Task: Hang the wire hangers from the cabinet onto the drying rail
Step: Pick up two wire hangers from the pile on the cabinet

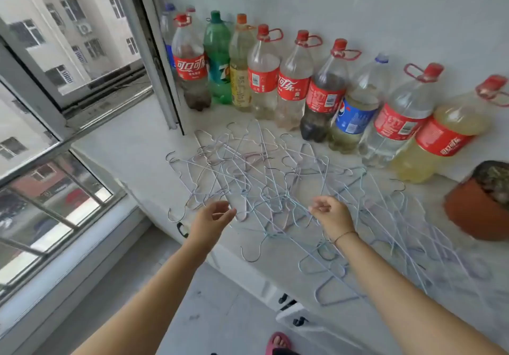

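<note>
A tangled heap of thin wire hangers (275, 178), pale blue, lilac and grey, is spread across the white cabinet top (132, 145). Some hooks stick out over the front edge. My left hand (212, 218) hovers at the near edge of the heap with fingers curled and apart, holding nothing. My right hand (332, 214) reaches into the heap, and its fingertips pinch a pale blue hanger wire (300, 211) low over the pile. No drying rail is in view.
A row of large plastic bottles (292, 82) lines the wall behind the hangers. A terracotta plant pot (479, 206) stands at the right. An open window (74, 60) is on the left. Grey floor and a foot in a pink sandal (278, 341) lie below.
</note>
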Motion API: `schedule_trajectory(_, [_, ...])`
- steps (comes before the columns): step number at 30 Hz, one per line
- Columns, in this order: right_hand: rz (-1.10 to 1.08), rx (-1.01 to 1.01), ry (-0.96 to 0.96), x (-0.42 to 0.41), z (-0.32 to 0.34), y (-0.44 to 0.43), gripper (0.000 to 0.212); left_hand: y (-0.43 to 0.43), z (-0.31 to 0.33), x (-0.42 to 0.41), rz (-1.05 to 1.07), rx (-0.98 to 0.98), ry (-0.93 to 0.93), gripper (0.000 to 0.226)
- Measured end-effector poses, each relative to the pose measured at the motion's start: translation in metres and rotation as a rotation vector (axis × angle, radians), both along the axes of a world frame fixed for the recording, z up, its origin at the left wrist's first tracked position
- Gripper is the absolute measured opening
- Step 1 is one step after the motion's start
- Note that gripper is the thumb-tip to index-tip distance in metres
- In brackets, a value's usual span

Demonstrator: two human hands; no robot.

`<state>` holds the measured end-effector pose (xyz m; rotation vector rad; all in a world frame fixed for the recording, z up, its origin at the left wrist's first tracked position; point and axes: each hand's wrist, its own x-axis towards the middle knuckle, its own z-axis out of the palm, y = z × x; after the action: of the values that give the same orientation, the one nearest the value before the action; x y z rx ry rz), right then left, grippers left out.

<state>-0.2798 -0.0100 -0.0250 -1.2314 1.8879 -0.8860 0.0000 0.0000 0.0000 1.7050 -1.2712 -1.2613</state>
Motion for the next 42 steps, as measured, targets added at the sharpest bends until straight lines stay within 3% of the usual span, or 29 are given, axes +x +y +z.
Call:
schedule_trajectory(12, [0.232,0.128,0.386,-0.013,-0.037,-0.041,0.013,-0.015,-0.03,-0.015,0.025,0.124,-0.067,0.033])
schedule_trajectory(16, [0.209,0.111,0.315,-0.01,-0.032,-0.037,0.009,-0.024,-0.028,-0.016,-0.028,0.12,-0.1,0.033])
schedule_trajectory(20, [0.18,0.042,0.054,-0.004,-0.011,-0.029,0.004,-0.035,-0.021,-0.017,-0.108,0.094,-0.115,0.038])
schedule_trajectory(25, [0.223,-0.041,-0.178,0.0,0.013,-0.024,0.018,-0.05,-0.011,-0.022,-0.257,0.025,-0.188,0.041])
schedule_trajectory(31, [0.232,-0.054,-0.213,-0.001,0.022,-0.028,0.017,-0.063,0.002,-0.023,-0.303,-0.103,-0.221,0.029])
schedule_trajectory(36, [0.227,-0.008,-0.278,0.008,0.022,-0.036,0.011,-0.07,0.007,-0.002,-0.232,-0.02,-0.116,0.005])
schedule_trajectory(39, [0.081,0.002,-0.267,0.015,0.014,-0.053,0.005,-0.067,0.014,0.014,-0.193,0.008,0.048,0.014])
schedule_trajectory(42, [-0.214,-0.009,-0.097,0.016,0.003,-0.073,0.022,-0.062,0.017,0.038,-0.101,0.038,0.158,0.016])
